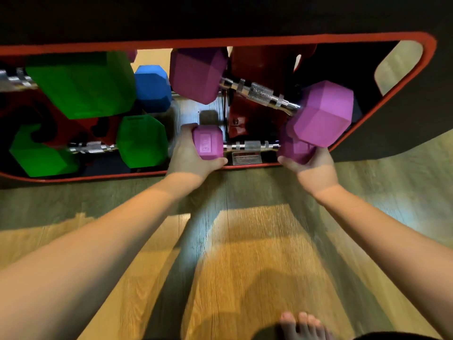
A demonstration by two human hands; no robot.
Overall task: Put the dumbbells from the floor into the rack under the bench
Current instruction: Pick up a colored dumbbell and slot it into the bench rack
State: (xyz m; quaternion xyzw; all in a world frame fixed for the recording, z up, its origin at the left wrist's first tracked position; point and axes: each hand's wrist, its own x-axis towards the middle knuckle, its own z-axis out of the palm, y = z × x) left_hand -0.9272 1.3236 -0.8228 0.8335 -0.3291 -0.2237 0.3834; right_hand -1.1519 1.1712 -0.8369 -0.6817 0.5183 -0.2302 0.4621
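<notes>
Nothing's really readable here. There's a small sticker point(245, 158) on the red frame point(220, 41) at the rack's front edge, but its print is just blur. The purple dumbbell point(208, 142) has raised marks on its end, also unreadable.

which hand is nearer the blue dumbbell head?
Left. The left hand grips the small purple dumbbell just below and right of the blue dumbbell head; the right hand holds the opposite end, farther right.
</notes>
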